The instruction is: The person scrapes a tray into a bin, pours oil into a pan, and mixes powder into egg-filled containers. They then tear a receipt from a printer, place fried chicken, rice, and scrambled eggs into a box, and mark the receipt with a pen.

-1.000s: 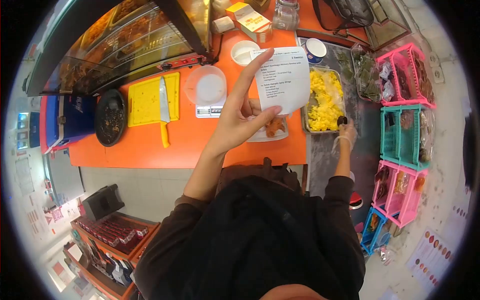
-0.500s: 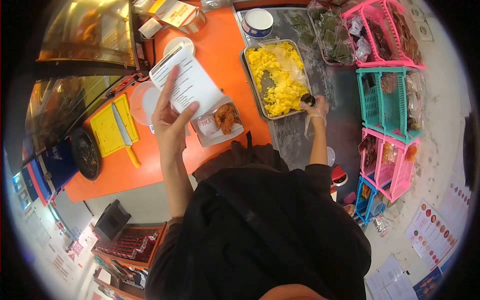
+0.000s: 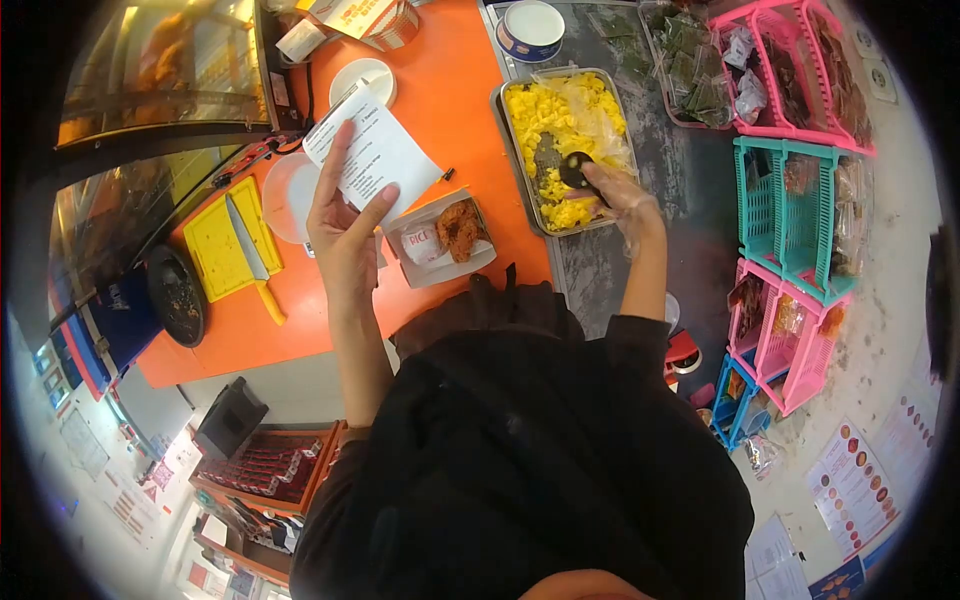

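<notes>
My left hand point(image 3: 345, 225) holds up a white printed paper slip point(image 3: 385, 155), pinched between thumb and fingers. Below the slip an open paper box point(image 3: 440, 276) holds a piece of fried chicken point(image 3: 460, 230) and a wrapped packet marked rice point(image 3: 420, 243). My right hand point(image 3: 634, 208), in a clear plastic glove, grips a black spoon point(image 3: 577, 169) whose bowl is over the scrambled egg point(image 3: 558, 110). The egg lies in a metal tray point(image 3: 513, 170), partly under clear plastic film; a bare patch of tray bottom shows near the spoon.
A knife point(image 3: 246, 236) lies on a yellow cutting board point(image 3: 205, 238), beside a black pan point(image 3: 176, 297). A white tub point(image 3: 532, 24) stands behind the tray. Pink baskets point(image 3: 790, 70) and teal baskets point(image 3: 795, 215) line the right side. A glass display case point(image 3: 165, 75) rises at left.
My right hand has moved left and up over the tray, bringing the spoon from its right edge to above the egg. My left hand still holds the slip. The view has shifted slightly.
</notes>
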`<move>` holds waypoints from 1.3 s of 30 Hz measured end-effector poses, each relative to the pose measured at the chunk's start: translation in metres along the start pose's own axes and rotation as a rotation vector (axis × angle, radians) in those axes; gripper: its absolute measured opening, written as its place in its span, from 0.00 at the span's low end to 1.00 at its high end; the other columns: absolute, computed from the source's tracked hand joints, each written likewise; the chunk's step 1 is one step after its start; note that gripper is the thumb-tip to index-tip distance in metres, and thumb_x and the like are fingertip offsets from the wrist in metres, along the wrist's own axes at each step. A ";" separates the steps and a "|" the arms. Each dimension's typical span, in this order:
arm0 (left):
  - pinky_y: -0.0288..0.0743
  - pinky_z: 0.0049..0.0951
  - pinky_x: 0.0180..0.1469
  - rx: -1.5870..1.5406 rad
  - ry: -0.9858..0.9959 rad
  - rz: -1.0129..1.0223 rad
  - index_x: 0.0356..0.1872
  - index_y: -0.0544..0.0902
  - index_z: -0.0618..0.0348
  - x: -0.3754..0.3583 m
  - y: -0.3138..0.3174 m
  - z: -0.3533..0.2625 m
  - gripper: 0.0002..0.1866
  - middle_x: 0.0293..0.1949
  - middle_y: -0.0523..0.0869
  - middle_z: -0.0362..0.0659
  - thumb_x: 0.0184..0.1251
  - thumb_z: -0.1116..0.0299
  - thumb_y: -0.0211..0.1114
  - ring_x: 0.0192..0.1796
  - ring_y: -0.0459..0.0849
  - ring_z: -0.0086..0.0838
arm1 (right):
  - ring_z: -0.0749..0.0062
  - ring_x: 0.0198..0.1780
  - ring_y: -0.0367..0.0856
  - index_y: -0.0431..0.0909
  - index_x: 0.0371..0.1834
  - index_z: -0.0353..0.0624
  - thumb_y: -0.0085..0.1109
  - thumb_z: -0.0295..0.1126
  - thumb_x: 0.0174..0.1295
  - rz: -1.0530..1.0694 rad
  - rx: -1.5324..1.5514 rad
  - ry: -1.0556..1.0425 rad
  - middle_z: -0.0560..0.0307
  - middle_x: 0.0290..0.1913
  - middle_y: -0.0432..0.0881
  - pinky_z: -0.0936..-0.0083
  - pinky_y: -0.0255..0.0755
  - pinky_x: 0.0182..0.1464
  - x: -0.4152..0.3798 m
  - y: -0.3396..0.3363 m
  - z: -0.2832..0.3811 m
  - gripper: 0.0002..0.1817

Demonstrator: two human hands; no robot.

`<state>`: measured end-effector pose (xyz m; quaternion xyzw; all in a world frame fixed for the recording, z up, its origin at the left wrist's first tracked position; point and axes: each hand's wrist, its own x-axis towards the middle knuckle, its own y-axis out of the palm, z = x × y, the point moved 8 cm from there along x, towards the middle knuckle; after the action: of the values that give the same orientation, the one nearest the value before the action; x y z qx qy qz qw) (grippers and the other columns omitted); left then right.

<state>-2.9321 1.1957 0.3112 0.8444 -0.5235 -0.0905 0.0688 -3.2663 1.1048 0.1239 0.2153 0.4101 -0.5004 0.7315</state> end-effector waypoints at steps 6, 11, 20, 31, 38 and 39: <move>0.67 0.31 0.65 -0.065 0.001 -0.042 0.67 0.66 0.62 -0.013 -0.016 0.002 0.38 0.67 0.67 0.50 0.50 0.90 0.64 0.66 0.69 0.32 | 0.72 0.48 0.77 0.52 0.73 0.44 0.63 0.42 0.57 -0.233 -0.469 -0.181 0.44 0.54 0.77 0.75 0.71 0.50 0.042 0.018 0.003 0.42; 0.68 0.32 0.64 -0.093 -0.017 -0.096 0.67 0.67 0.62 -0.023 -0.031 0.001 0.38 0.66 0.67 0.50 0.50 0.89 0.64 0.66 0.69 0.32 | 0.53 0.53 0.75 0.54 0.70 0.44 0.60 0.28 0.58 -0.832 -1.022 -0.092 0.48 0.55 0.67 0.65 0.75 0.51 0.037 0.049 0.020 0.37; 0.69 0.31 0.64 -0.173 0.021 -0.156 0.66 0.68 0.62 -0.032 -0.056 0.003 0.37 0.66 0.67 0.50 0.50 0.90 0.64 0.65 0.69 0.31 | 0.43 0.56 0.75 0.67 0.59 0.41 0.65 0.34 0.52 -0.533 -0.908 -0.164 0.36 0.53 0.77 0.59 0.72 0.56 0.070 0.037 0.021 0.30; 0.70 0.29 0.63 -0.196 0.079 -0.203 0.65 0.69 0.62 -0.076 -0.093 -0.010 0.35 0.65 0.68 0.48 0.51 0.89 0.64 0.64 0.70 0.29 | 0.52 0.52 0.79 0.67 0.62 0.52 0.65 0.55 0.52 -0.345 -1.269 -0.245 0.44 0.49 0.81 0.57 0.73 0.50 0.065 0.051 0.016 0.37; 0.73 0.27 0.60 -0.224 0.094 -0.312 0.66 0.68 0.62 -0.136 -0.142 -0.003 0.35 0.66 0.67 0.49 0.52 0.90 0.63 0.62 0.73 0.28 | 0.62 0.41 0.82 0.75 0.46 0.34 0.64 0.61 0.52 -0.347 -0.807 -0.181 0.50 0.36 0.83 0.67 0.75 0.41 0.077 0.002 -0.007 0.37; 0.74 0.27 0.59 -0.214 0.090 -0.333 0.66 0.68 0.62 -0.144 -0.150 0.001 0.35 0.65 0.67 0.49 0.52 0.90 0.63 0.62 0.73 0.28 | 0.78 0.19 0.72 0.72 0.25 0.45 0.65 0.60 0.53 -0.185 -0.647 -0.179 0.64 0.18 0.72 0.78 0.66 0.20 0.048 0.018 -0.003 0.27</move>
<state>-2.8643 1.3911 0.2900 0.9104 -0.3603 -0.1179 0.1657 -3.2429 1.0876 0.0810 -0.1105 0.4995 -0.4255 0.7465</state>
